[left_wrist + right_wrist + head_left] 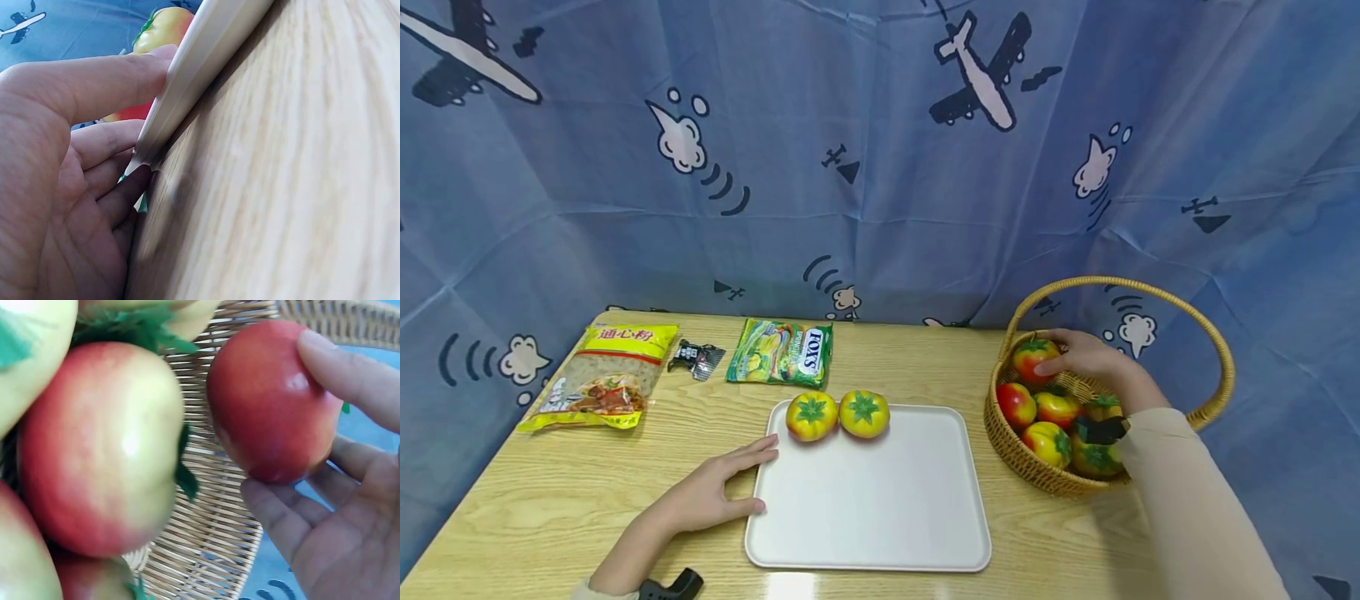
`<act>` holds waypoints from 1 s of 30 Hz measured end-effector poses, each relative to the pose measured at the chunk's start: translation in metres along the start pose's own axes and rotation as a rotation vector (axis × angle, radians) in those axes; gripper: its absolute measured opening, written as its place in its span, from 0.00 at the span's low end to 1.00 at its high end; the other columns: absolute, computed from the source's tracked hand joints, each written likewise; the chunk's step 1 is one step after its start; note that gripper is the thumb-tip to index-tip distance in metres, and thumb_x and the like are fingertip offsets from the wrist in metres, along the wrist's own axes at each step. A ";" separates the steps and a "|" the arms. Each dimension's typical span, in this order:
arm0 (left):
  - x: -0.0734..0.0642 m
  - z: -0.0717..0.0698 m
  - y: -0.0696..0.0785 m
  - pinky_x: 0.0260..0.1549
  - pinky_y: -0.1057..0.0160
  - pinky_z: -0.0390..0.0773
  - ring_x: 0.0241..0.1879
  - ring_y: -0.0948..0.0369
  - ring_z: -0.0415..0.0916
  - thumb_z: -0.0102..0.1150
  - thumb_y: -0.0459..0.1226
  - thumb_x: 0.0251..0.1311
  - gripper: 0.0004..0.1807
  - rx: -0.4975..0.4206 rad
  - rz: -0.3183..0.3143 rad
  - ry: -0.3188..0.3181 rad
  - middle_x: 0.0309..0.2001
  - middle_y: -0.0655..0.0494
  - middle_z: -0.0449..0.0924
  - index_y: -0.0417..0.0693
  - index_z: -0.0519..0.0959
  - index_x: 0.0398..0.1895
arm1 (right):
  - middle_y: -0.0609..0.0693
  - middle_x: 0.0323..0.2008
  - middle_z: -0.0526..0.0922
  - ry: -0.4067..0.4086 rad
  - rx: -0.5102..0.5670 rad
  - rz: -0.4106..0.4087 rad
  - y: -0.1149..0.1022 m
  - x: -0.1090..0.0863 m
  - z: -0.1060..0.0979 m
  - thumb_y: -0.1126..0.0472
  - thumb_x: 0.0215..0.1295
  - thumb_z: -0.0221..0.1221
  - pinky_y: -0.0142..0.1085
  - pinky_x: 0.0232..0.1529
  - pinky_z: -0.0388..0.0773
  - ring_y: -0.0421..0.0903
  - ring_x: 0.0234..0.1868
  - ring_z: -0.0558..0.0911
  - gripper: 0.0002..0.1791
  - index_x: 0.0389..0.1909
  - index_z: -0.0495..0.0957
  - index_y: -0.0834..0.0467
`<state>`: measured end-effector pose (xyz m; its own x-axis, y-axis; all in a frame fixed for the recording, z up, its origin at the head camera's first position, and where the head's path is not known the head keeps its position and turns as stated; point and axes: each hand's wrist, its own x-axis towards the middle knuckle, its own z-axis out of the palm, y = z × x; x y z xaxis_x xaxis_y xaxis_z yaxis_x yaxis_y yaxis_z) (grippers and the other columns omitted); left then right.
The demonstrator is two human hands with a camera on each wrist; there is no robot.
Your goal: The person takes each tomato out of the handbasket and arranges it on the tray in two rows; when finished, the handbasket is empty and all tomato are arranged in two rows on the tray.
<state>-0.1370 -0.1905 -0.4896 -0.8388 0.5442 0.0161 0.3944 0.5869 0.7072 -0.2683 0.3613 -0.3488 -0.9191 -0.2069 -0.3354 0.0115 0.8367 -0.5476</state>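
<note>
Two yellow fruits (864, 414) on tray (872, 500); right hand (1090, 360) pinches red fruit (1036, 362) inside basket (1021, 463); left hand (707, 492), fingers extended, touches tray edge. Step judged: picking; next likely calls for lifting clear of basket.

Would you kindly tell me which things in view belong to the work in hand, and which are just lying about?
In the work:
red fruit, held by the right hand
wicker basket with other fruits
white tray, touched by the left hand
two fruits on the tray

Apparently just lying about:
yellow macaroni bag
small black packet
green FOX'S packet
</note>
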 end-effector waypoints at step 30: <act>-0.001 0.001 -0.002 0.64 0.43 0.63 0.70 0.48 0.57 0.60 0.57 0.56 0.37 0.036 0.026 0.019 0.72 0.58 0.58 0.53 0.67 0.67 | 0.60 0.61 0.69 -0.003 0.292 -0.355 -0.053 -0.050 0.053 0.60 0.55 0.67 0.23 0.51 0.75 0.44 0.54 0.74 0.42 0.70 0.57 0.59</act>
<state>-0.1367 -0.1915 -0.4913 -0.8350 0.5482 0.0478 0.4292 0.5944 0.6801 -0.2022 0.3009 -0.3434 -0.8850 -0.4568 -0.0898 -0.1932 0.5359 -0.8219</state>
